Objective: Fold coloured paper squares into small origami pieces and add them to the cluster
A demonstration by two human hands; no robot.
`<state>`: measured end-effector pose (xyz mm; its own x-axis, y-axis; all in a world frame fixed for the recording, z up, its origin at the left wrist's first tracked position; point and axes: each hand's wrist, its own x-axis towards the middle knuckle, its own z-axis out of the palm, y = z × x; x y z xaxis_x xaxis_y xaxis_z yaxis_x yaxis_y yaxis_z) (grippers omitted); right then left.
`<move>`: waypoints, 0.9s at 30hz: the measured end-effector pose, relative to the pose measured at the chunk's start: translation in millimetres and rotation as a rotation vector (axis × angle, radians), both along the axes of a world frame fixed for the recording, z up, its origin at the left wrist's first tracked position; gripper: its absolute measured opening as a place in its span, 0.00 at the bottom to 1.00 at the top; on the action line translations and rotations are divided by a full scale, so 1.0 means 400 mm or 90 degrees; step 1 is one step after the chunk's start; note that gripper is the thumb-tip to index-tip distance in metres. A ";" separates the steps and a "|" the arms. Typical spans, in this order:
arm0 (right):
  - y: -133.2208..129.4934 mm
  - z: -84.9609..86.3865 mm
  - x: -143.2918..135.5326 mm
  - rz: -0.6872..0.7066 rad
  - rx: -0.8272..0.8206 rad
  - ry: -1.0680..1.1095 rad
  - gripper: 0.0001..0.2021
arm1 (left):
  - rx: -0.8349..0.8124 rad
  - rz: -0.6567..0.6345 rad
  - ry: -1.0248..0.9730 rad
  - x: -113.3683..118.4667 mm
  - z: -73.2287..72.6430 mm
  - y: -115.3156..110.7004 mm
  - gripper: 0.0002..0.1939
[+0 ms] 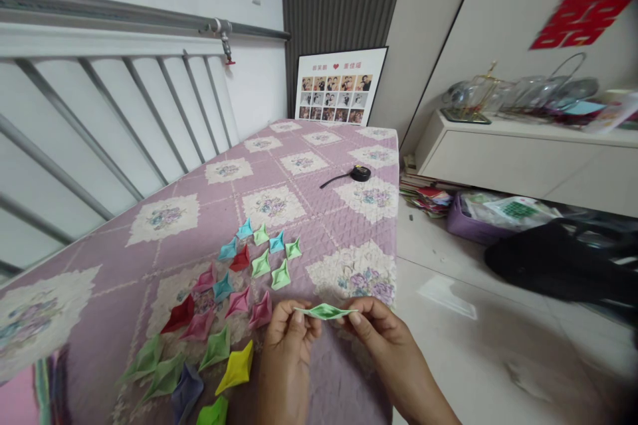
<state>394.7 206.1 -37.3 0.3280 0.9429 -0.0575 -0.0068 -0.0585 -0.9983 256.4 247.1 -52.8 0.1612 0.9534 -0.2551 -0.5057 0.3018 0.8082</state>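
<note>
A small folded green paper point(325, 312) is held level just above the patterned cloth point(343, 372), stretched between two bare hands close to its near edge. The left hand point(290, 337) pinches one pointed end between thumb and fingers, and the right hand point(381, 332) pinches the opposite point the same way, thumb toward the wearer. The middle of the paper bulges a little, showing a narrow hollow between its two long edges

It looks very light, thin and crisp, so it likely weighs almost nothing and takes a crease easily. The folded tips are probably the stiffest part, with several layers lying together, and make the best place to take hold. The hollow middle seems softer: a hard squeeze there might flatten it, and a strong pull on both points could tear it or draw it shut. Slipping seems a small risk, since dry paper gives fingertips some hold

Left of the hands lie loose rows of similar folded pieces, among them a yellow piece point(236, 366) near the left hand, a dark red piece point(178, 314) and a blue piece point(222, 287). Well beyond them, a black tape measure point(361, 174) rests on the cloth
</note>
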 end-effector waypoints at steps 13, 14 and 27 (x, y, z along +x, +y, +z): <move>-0.005 -0.023 0.047 0.047 -0.018 -0.268 0.10 | 0.285 -0.116 0.614 -0.018 0.003 -0.008 0.10; -0.004 -0.026 0.048 0.032 -0.018 -0.295 0.08 | 0.306 -0.120 0.638 -0.019 0.003 -0.011 0.11; -0.004 -0.044 0.015 0.084 0.097 -0.602 0.08 | 0.361 -0.279 0.898 -0.003 -0.015 -0.016 0.13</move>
<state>400.7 204.6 -55.1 0.0667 0.9510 0.3021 0.8012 0.1294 -0.5843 255.3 240.7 -58.6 0.3896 0.9181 -0.0732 0.7604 -0.2758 0.5880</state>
